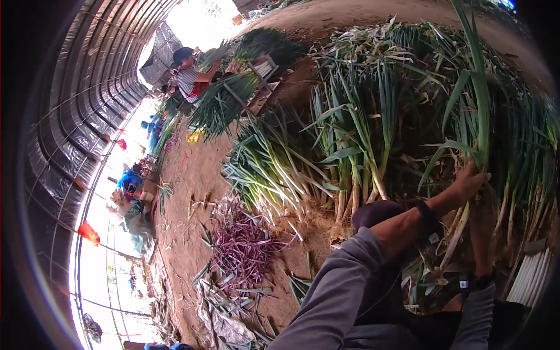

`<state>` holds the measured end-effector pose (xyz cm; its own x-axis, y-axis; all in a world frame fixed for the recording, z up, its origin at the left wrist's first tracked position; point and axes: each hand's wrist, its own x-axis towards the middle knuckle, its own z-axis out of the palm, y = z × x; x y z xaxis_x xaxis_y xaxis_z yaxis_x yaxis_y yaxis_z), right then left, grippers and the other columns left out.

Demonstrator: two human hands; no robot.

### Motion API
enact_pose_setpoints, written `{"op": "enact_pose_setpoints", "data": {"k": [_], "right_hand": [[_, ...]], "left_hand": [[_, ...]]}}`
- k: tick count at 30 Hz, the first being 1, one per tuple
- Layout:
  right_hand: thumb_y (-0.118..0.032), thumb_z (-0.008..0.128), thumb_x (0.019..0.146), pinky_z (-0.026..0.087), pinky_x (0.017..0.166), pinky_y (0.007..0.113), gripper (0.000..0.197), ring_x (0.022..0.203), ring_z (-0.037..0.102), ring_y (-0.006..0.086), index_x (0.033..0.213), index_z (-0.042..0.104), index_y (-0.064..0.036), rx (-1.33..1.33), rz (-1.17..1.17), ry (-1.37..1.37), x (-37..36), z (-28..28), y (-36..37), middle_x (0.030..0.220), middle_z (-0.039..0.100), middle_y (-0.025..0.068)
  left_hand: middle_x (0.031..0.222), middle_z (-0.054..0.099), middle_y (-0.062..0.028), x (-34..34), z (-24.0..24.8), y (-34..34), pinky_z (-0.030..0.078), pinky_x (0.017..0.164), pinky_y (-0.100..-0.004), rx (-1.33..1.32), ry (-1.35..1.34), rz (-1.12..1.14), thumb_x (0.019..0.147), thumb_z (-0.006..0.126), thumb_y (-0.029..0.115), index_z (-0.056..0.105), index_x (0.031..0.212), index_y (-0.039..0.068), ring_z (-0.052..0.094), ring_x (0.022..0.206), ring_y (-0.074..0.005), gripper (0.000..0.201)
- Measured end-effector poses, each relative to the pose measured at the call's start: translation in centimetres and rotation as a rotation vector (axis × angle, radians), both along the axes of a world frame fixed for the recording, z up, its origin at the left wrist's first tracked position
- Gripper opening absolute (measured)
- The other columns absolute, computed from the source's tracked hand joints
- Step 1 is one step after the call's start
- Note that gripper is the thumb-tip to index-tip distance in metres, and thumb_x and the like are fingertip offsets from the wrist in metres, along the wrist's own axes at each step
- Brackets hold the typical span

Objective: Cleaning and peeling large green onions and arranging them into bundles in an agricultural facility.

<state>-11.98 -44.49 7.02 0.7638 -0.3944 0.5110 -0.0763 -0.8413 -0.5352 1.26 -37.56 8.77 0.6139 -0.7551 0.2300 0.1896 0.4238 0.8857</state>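
Observation:
A tall green onion (479, 111) with broad green leaves stands upright at the right, and my left hand (470, 182) is closed around it below the leaves. A pale stalk (455, 239) slants down below the hand to a rooty end. My right forearm (482, 251) rises in shade just beneath my left hand. Its hand is dark and partly covered by the left one, so its fingers cannot be made out. Nearest to my left arm stands a row of green onions (356, 140) with rooty white ends. Peeled green onions (280, 181) lean left of them.
Purplish stripped skins (242, 245) lie heaped on the brown ground (186, 175) at lower left. More green onions (516, 157) stand at far right, beside a bundle of white stalks (531, 277). Another person (189, 79) works far left behind a wooden rack (259, 87) with green onions.

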Motion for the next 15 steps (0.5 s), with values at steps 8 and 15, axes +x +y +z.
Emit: {"op": "enact_pose_setpoints", "data": {"k": [8, 15], "right_hand": [[-0.014, 0.062, 0.097, 0.049, 0.097, 0.037, 0.036, 0.111, 0.064, 0.0318, 0.130, 0.059, -0.0007, 0.362, -0.114, -0.043, 1.1, -1.5, -4.5, 0.123, 0.065, 0.0164], [-0.019, 0.067, 0.094, 0.047, 0.078, 0.029, 0.029, 0.089, 0.057, 0.0119, 0.118, 0.064, -0.0031, 0.701, 0.174, -0.089, 1.7, 2.1, -1.1, 0.102, 0.063, 0.0019]], "left_hand": [[0.128, 0.059, -0.0112, 0.4, 1.1, 1.3, 0.049, 0.096, -0.0335, -0.034, 0.208, -0.053, 0.095, 0.058, 0.008, 0.032, 0.153, 0.000, 0.058, 0.114, -0.0179, 0.063], [0.121, 0.063, -0.0064, 0.6, -0.4, 1.6, 0.052, 0.091, -0.0314, -0.094, 0.373, -0.022, 0.106, 0.054, 0.020, 0.049, 0.142, 0.002, 0.062, 0.106, -0.0149, 0.040]]}}
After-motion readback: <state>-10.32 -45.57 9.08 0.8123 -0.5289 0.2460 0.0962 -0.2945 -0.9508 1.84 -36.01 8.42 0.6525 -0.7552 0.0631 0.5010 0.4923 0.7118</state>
